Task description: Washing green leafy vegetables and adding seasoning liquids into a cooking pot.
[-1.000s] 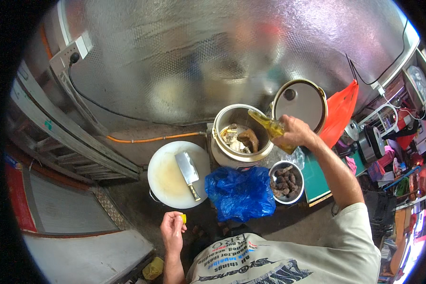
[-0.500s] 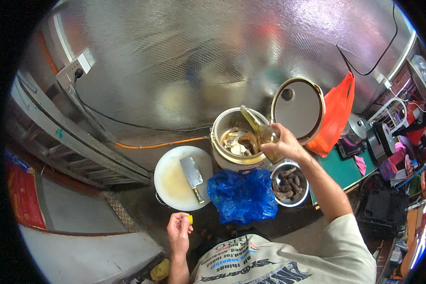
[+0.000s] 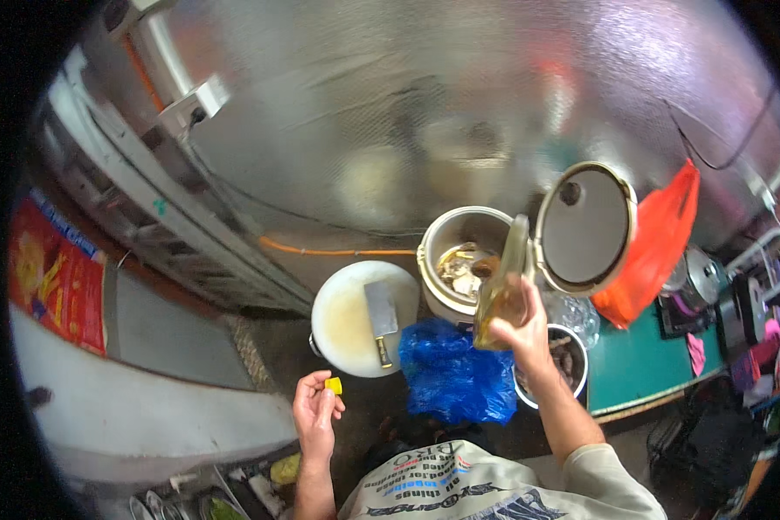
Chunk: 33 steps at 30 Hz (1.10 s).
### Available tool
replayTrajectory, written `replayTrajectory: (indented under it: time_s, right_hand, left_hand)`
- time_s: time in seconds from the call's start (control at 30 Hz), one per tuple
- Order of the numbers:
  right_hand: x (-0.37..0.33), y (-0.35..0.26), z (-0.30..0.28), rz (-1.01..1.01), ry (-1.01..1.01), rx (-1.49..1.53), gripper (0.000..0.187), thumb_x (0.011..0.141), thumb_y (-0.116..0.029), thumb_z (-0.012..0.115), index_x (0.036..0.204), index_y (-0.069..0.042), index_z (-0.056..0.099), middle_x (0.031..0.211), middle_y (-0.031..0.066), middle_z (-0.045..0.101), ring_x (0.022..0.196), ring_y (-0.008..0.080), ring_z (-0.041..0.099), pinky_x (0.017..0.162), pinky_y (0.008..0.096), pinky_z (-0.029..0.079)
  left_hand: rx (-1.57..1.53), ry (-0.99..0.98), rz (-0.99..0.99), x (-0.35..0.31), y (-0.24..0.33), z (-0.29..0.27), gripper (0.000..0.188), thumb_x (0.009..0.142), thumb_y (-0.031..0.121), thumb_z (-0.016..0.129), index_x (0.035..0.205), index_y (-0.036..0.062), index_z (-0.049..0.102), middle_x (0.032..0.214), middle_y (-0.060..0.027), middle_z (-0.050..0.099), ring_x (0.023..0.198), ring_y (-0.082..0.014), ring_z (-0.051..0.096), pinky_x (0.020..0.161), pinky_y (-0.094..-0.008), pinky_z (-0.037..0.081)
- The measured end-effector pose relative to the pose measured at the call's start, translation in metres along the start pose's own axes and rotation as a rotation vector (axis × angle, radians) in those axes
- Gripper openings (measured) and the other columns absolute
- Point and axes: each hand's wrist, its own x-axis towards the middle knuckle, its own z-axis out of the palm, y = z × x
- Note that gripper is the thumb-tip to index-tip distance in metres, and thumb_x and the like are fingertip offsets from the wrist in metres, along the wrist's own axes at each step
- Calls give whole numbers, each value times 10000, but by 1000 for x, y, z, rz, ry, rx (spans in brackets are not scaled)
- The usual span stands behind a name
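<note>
On your right you have a green table, its front edge curving in this view. A pink cloth lies near that edge, and farther back a metal pot stands by a dark appliance. Ahead of you, to the left, a round white board carries a cleaver, its handle pointing toward you. You cannot see what supports the open cooker, the blue plastic bag or the bowl.
</note>
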Motion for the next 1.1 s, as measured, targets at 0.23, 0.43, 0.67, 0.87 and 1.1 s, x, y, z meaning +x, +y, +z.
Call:
replayTrajectory:
  time_s: [0.23, 0.43, 0.67, 0.87, 1.1]
  right_hand:
    - [-57, 59, 72, -125, -601, -147, 956, 608, -227, 960, 1381, -4, 445, 1243, 115, 511, 1166, 261, 544, 1039, 381, 430]
    - [-103, 59, 151, -360, -1019, -156, 890, 587, -221, 950, 1331, -17, 506, 1206, 168, 571, 1088, 336, 574, 969, 418, 474]
    - [-185, 29, 224, -605, -1442, -113, 868, 571, -163, 933, 1315, -25, 507, 1180, 180, 598, 1069, 383, 571, 942, 469, 465]
    - [-313, 8, 257, -833, -1686, -45, 885, 547, -136, 933, 1311, -25, 501, 1184, 180, 598, 1061, 391, 568, 926, 466, 466]
    - [-485, -1, 259, -638, -2030, 53, 906, 612, -165, 940, 1367, -28, 458, 1193, 175, 560, 1103, 367, 570, 963, 450, 473]
  left_hand:
    - [31, 210, 36, -36, 35, -19, 191, 1006, 91, 575, 1177, 16, 611, 932, -37, 625, 684, -69, 553, 592, -207, 432]
    - [103, 459, -41, -123, 55, -61, 148, 1020, 155, 601, 1039, 9, 606, 800, -3, 599, 633, -47, 503, 581, -200, 419]
    - [527, 937, -139, -259, 59, -83, 360, 924, 265, 738, 759, -11, 574, 630, -88, 582, 560, -134, 510, 537, -331, 428]
    - [735, 1198, -397, -414, 45, -104, 416, 926, 342, 724, 786, -21, 574, 589, -87, 529, 564, -106, 448, 525, -355, 394]
    - [138, 1239, -55, -601, 17, -108, 294, 992, 54, 579, 1281, 5, 606, 1226, -78, 634, 1036, -194, 641, 897, -339, 526]
